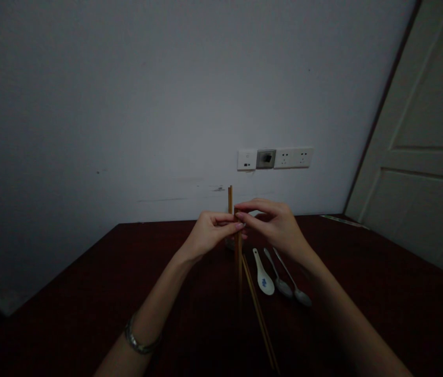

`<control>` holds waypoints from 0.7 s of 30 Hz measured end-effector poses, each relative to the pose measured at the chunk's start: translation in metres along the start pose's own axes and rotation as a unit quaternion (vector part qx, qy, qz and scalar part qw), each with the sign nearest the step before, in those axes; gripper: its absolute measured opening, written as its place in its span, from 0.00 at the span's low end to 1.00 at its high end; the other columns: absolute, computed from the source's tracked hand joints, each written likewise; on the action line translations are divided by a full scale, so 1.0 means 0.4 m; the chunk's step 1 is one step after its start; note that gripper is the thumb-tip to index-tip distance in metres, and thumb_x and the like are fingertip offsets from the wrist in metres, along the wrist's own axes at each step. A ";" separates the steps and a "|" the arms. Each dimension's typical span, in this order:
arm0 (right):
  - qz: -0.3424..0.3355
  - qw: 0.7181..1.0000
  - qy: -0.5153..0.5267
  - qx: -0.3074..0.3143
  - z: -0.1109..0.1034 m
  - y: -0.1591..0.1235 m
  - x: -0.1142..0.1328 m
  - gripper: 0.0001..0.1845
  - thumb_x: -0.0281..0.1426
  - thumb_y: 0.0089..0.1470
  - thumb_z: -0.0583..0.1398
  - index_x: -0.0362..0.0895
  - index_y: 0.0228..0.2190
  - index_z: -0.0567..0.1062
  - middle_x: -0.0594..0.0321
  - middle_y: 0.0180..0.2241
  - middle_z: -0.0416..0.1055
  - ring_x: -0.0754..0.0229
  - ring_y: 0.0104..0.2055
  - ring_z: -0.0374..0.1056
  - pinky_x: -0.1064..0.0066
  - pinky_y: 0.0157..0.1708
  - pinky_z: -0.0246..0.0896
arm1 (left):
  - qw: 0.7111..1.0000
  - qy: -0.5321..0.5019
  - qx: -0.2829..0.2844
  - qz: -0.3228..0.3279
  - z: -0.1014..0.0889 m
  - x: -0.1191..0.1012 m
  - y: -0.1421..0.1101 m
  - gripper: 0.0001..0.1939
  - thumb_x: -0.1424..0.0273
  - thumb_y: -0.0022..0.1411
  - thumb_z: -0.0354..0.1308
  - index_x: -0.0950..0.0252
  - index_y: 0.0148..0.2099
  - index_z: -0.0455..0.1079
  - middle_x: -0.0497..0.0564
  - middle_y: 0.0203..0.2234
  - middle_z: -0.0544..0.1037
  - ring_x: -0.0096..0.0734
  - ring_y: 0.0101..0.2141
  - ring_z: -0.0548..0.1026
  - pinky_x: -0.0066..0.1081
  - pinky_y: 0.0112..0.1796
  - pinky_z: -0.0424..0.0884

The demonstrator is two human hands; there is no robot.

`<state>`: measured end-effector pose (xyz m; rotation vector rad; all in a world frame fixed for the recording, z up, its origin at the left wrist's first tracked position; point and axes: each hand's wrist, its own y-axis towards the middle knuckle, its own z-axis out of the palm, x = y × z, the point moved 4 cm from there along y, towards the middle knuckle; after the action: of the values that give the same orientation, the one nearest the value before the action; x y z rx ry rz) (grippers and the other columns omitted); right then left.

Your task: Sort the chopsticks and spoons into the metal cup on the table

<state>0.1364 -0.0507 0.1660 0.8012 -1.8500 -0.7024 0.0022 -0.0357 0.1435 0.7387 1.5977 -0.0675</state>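
Note:
Both my hands meet above the middle of the dark red table [119,277]. Between the thumb and fingers of my left hand [209,230] is a small bundle of wooden chopsticks [237,256], held upright. My right hand [270,217] pinches the same chopsticks at their top end. Behind the hands, more chopsticks [230,199] stand upright; what holds them is mostly hidden by my fingers. Another pair of chopsticks [258,314] lies on the table just right of the held ones, pointing toward me.
Right of the loose pair lie a white ceramic spoon [264,277] with a blue mark and two metal spoons [283,287]. A wall with several sockets [292,157] rises behind the table. A pale door [421,157] stands at the right.

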 end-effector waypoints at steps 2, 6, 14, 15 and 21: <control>0.004 1.000 0.002 0.002 -0.001 -0.001 0.001 0.10 0.34 0.49 0.59 0.45 0.33 0.77 0.59 0.31 0.74 0.62 0.32 0.69 0.71 0.30 0.65 | 1.000 -0.001 0.003 -0.001 0.000 0.002 0.000 0.11 0.68 0.54 0.57 0.70 0.36 0.74 0.56 0.29 0.78 0.33 0.31 0.75 0.35 0.38 0.70; 0.013 1.000 0.011 0.002 -0.004 -0.001 0.002 0.10 0.34 0.48 0.59 0.45 0.32 0.77 0.59 0.31 0.74 0.62 0.31 0.69 0.71 0.30 0.65 | 1.000 0.004 0.005 -0.004 0.000 0.002 -0.001 0.11 0.68 0.53 0.57 0.70 0.36 0.74 0.56 0.29 0.78 0.33 0.32 0.75 0.35 0.38 0.70; 0.075 0.993 0.093 -0.012 0.002 0.000 -0.010 0.17 0.36 0.46 0.60 0.45 0.41 0.75 0.59 0.34 0.75 0.61 0.34 0.70 0.67 0.34 0.66 | 1.000 0.016 -0.009 -0.007 -0.009 -0.004 -0.002 0.12 0.67 0.53 0.58 0.70 0.37 0.74 0.57 0.29 0.78 0.33 0.32 0.75 0.34 0.38 0.70; 0.095 0.989 0.114 -0.016 0.001 0.000 -0.015 0.19 0.36 0.46 0.60 0.45 0.42 0.74 0.58 0.34 0.75 0.61 0.34 0.70 0.67 0.34 0.66 | 1.000 0.015 -0.015 -0.005 -0.013 -0.006 -0.003 0.13 0.67 0.53 0.58 0.70 0.38 0.74 0.57 0.29 0.78 0.33 0.32 0.75 0.35 0.38 0.70; 0.208 0.952 0.182 0.133 0.021 -0.006 -0.053 0.16 0.35 0.43 0.62 0.43 0.36 0.77 0.57 0.34 0.75 0.59 0.36 0.70 0.64 0.37 0.65 | 0.996 0.018 -0.084 0.007 -0.054 -0.020 -0.004 0.11 0.67 0.50 0.60 0.70 0.35 0.75 0.57 0.29 0.78 0.33 0.32 0.75 0.34 0.37 0.70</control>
<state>0.1358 -0.0345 0.1496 0.6267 -1.7099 -0.0308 -0.0176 -0.0305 0.1545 0.6234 1.6102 0.0909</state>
